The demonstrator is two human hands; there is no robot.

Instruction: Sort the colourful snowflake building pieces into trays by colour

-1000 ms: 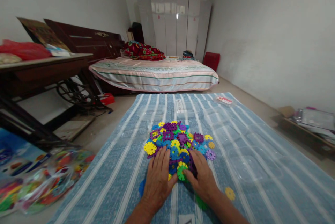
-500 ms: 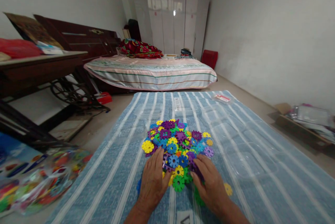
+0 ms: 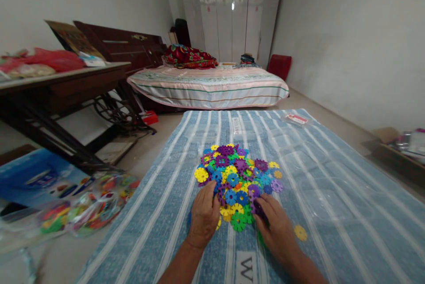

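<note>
A heap of plastic snowflake building discs in purple, blue, yellow and green lies on the striped cloth. My left hand is at the heap's near left side, fingers bent and drawn in toward the thumb. Bits of blue and purple show by its fingertips; what it grips, if anything, is hidden. On the near right side, my right hand has its thumb and fingers closed on a dark purple piece. A green disc lies between the hands. One yellow disc rests apart, right of my right hand.
Clear plastic trays stand on the blue striped cloth, right of and behind the heap. A flat package with a red label is at the far right corner. Bags of colourful pieces lie at the left. Beyond is a bed.
The view has shifted a little, so everything sits further right. My left hand's fingers have drawn closer together. My right hand stays at the purple piece.
</note>
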